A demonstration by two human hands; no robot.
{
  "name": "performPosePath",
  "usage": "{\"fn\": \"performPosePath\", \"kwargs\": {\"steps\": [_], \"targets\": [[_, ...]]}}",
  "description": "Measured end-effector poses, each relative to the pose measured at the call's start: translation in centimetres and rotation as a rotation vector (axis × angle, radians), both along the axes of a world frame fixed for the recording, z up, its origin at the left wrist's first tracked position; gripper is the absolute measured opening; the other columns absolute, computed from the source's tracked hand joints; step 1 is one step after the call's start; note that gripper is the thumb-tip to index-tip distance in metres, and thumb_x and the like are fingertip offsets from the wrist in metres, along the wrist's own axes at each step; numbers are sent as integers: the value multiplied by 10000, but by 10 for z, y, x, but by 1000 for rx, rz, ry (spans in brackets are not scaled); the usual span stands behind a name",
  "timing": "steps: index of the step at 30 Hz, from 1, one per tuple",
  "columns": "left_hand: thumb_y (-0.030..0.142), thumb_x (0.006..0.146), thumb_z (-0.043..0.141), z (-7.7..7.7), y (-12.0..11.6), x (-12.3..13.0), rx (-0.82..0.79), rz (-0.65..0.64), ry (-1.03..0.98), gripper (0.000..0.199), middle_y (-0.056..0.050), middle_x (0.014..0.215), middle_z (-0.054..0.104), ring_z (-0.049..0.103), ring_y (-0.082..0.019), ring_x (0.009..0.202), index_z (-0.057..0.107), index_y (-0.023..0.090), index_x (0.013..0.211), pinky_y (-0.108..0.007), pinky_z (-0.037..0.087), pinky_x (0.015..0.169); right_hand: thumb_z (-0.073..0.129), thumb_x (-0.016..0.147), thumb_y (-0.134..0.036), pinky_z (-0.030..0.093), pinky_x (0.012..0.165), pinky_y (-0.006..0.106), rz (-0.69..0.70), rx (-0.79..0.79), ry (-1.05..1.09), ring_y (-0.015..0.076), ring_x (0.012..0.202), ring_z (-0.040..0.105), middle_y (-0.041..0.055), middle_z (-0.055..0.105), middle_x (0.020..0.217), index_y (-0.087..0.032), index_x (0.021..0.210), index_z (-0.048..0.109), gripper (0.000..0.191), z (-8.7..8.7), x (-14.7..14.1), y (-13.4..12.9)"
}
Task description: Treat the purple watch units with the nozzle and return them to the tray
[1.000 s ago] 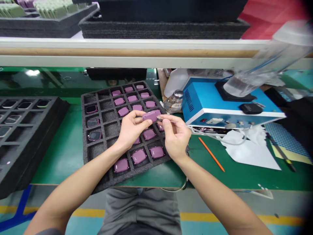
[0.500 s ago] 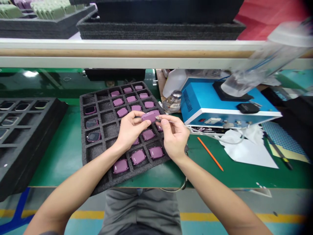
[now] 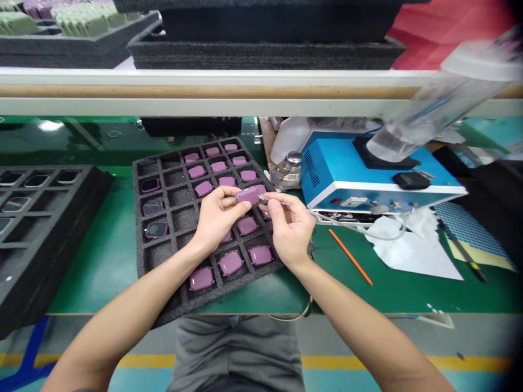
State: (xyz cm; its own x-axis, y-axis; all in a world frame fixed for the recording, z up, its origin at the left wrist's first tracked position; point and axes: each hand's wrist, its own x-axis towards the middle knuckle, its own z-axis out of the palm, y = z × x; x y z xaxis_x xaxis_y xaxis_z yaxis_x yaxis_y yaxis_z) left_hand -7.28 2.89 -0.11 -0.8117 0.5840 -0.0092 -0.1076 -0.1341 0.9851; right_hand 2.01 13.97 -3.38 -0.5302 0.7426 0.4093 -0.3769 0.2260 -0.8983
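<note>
My left hand (image 3: 223, 215) is closed on a purple smartwatch case (image 3: 250, 194), held tilted above the foam tray with the thumb along its near edge. My right hand (image 3: 293, 220) pinches the end of a thin, pale cord (image 3: 341, 222). The small tip at that end meets the right side of the case; whether it enters an opening is too small to tell. Beneath both hands lies a black foam tray (image 3: 183, 216) of square pockets. Several purple cases sit in them, and a column of watches with dark screens (image 3: 157, 228) is on the left.
The cord leads toward a blue control box (image 3: 327, 158) at the right, with a glass bottle (image 3: 288, 171) beside it. An orange stick (image 3: 350, 256) and white paper (image 3: 412, 250) lie nearer. Another foam tray (image 3: 77, 201) stands left. A shelf edge (image 3: 204, 107) crosses above.
Both hands keep hold of the case and the cord tip in nearly the same place. The view has shifted very slightly.
</note>
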Motion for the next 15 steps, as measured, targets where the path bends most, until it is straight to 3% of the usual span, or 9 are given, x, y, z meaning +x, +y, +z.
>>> {"fn": "performPosePath", "kwargs": {"steps": [15], "targets": [[241,682,878,1,1,2,-24,-3,69,353,-41,848,791,737,-144,747,644,151,930,-241,573,746,684,914,-380,667,799,317,8,-37,8,168,857,740,59,753,982,-203,958,735,189,1,-3,0]]}}
